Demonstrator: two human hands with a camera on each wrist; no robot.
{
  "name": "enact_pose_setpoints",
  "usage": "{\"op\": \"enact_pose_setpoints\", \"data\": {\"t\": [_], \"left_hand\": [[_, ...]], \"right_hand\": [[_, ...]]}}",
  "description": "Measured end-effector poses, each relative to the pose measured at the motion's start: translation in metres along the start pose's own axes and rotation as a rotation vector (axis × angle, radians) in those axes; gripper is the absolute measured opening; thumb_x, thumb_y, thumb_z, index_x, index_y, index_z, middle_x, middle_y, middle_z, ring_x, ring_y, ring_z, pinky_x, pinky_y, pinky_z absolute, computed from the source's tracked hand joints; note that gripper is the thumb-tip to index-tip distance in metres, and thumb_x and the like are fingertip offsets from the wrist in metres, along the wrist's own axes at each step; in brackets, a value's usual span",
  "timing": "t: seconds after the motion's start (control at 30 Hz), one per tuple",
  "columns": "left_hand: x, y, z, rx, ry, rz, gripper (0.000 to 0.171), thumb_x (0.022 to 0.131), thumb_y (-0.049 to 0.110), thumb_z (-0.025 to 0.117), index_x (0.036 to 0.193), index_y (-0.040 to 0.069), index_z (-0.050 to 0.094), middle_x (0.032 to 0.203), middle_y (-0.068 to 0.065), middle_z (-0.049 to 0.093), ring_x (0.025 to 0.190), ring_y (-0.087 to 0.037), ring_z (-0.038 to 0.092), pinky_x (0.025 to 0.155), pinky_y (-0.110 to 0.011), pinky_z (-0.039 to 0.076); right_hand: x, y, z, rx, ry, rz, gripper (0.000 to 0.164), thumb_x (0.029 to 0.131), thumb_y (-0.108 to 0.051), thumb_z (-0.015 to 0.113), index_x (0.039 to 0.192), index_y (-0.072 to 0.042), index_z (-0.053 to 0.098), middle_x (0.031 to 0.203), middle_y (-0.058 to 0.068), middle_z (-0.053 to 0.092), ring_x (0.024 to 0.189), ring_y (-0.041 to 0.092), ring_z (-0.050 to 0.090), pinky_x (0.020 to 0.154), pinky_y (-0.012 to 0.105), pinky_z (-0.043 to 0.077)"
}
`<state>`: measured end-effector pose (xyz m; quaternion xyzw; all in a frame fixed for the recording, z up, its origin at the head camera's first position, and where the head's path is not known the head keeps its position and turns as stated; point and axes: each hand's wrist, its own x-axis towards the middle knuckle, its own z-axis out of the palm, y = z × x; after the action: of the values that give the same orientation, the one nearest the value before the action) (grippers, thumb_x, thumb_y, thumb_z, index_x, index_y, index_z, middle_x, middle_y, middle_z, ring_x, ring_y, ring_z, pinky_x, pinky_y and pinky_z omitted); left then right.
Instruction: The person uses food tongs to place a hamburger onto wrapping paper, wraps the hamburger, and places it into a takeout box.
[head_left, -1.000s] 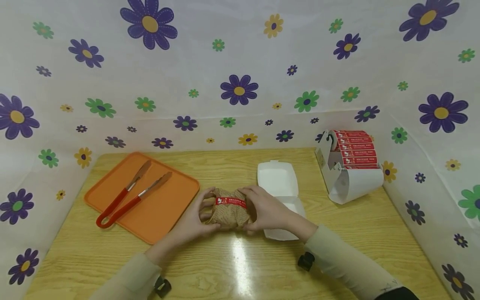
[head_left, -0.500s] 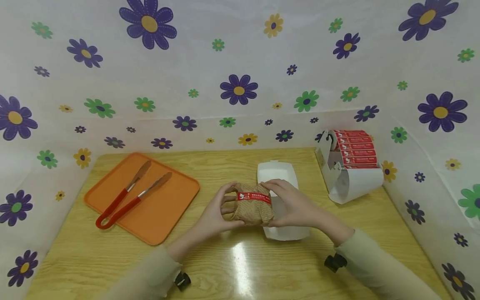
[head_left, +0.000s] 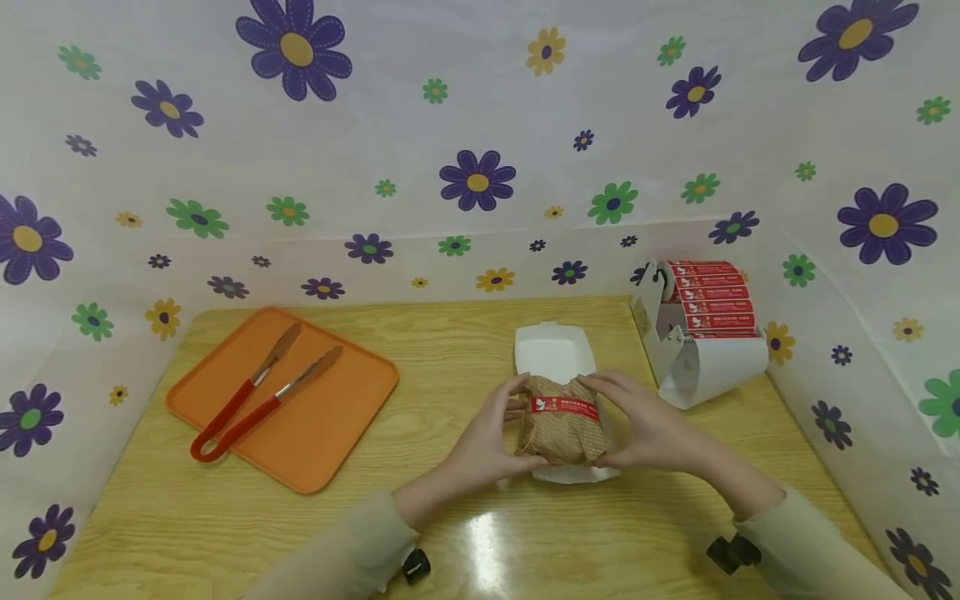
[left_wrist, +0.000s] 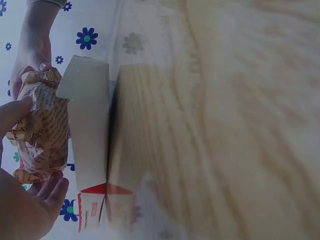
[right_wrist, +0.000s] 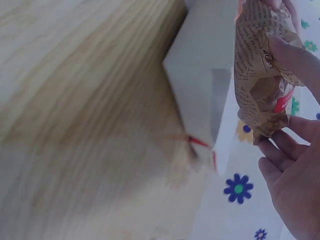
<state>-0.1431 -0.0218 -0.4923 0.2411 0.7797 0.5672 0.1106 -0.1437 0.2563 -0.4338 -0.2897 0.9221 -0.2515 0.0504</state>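
Between both hands is a bundle wrapped in printed brown paper (head_left: 564,437), with a red label strip (head_left: 564,406) across its top. The left hand (head_left: 487,433) grips its left side and the right hand (head_left: 651,425) its right side, thumbs toward the near edge. Below the bundle lies an open white clamshell box (head_left: 553,348), its lid laid back on the far side; the bundle hides most of its near half. Both wrist views show the paper bundle (left_wrist: 47,127) above the side of the box (right_wrist: 202,95), apart from the table.
An orange tray (head_left: 341,417) with red-handled tongs (head_left: 247,417) on it lies at the left. At the back right stands a white dispenser (head_left: 716,367) with a roll of red labels (head_left: 716,296). A flower-printed sheet (head_left: 420,183) encloses the back and sides of the wooden table (head_left: 240,533).
Both hands have carried the wrapped bundle to the right, from the bare table beside the white box to over the box's near half. Tray, tongs and dispenser have stayed put.
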Motion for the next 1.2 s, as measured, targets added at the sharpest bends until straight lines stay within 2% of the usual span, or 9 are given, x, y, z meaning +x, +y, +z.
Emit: {"op": "enact_pose_setpoints", "data": {"t": [0.1,0.23,0.4,0.6,0.73,0.97,1.2], "left_hand": [[0.002,-0.001,0.008,0.054,-0.016,-0.004,0.115,0.076,0.012,0.096,0.166,0.011,0.024,0.164,-0.014,0.041,0.143,-0.032,0.054,0.122,-0.048,0.048],[0.003,-0.002,0.012,0.219,-0.047,0.009,0.118,0.075,0.021,0.099,0.166,0.008,0.025,0.159,-0.013,0.049,0.144,-0.028,0.053,0.124,-0.047,0.046],[0.004,-0.001,0.009,0.39,-0.116,0.03,0.115,0.08,0.032,0.094,0.168,0.005,0.025,0.162,-0.015,0.048,0.15,-0.031,0.048,0.126,-0.049,0.043],[0.005,0.002,0.003,0.505,-0.197,0.072,0.106,0.087,0.027,0.087,0.167,0.002,0.023,0.163,-0.017,0.045,0.151,-0.031,0.047,0.129,-0.044,0.039],[0.007,0.004,0.002,0.547,-0.17,0.071,0.102,0.084,0.027,0.091,0.164,0.002,0.032,0.162,-0.015,0.048,0.15,-0.03,0.048,0.128,-0.044,0.041],[0.011,0.007,0.002,0.639,-0.11,0.046,0.095,0.079,0.036,0.095,0.158,0.01,0.047,0.153,-0.005,0.06,0.141,-0.024,0.055,0.124,-0.04,0.046],[0.012,0.004,0.002,0.714,-0.105,0.083,0.084,0.08,0.043,0.093,0.149,0.01,0.059,0.145,-0.003,0.067,0.129,-0.02,0.06,0.117,-0.037,0.051]], "right_hand": [[-0.007,0.005,0.001,0.0,0.003,0.002,0.105,0.066,-0.021,0.103,0.155,-0.004,0.05,0.151,0.022,0.054,0.139,0.046,0.054,0.11,0.067,0.052],[-0.013,0.011,0.006,-0.014,0.008,-0.009,0.105,0.065,-0.02,0.103,0.154,-0.003,0.051,0.149,0.022,0.056,0.136,0.047,0.055,0.109,0.067,0.052],[-0.016,0.016,0.015,-0.036,0.006,0.004,0.105,0.063,-0.02,0.103,0.152,0.0,0.053,0.148,0.023,0.058,0.136,0.047,0.057,0.111,0.067,0.051],[-0.017,0.018,0.019,-0.064,-0.009,0.019,0.104,0.064,-0.02,0.103,0.152,0.002,0.052,0.149,0.023,0.058,0.136,0.047,0.058,0.112,0.064,0.051],[-0.016,0.018,0.019,-0.075,-0.018,0.029,0.101,0.066,-0.019,0.103,0.151,0.001,0.053,0.148,0.021,0.059,0.135,0.044,0.06,0.111,0.061,0.054],[-0.013,0.017,0.018,-0.085,-0.021,0.016,0.095,0.065,-0.014,0.102,0.147,0.003,0.058,0.142,0.023,0.065,0.13,0.044,0.064,0.108,0.063,0.055],[-0.011,0.015,0.019,-0.169,-0.02,-0.028,0.092,0.064,-0.015,0.102,0.144,0.005,0.061,0.141,0.026,0.066,0.127,0.046,0.066,0.107,0.062,0.056]]}}
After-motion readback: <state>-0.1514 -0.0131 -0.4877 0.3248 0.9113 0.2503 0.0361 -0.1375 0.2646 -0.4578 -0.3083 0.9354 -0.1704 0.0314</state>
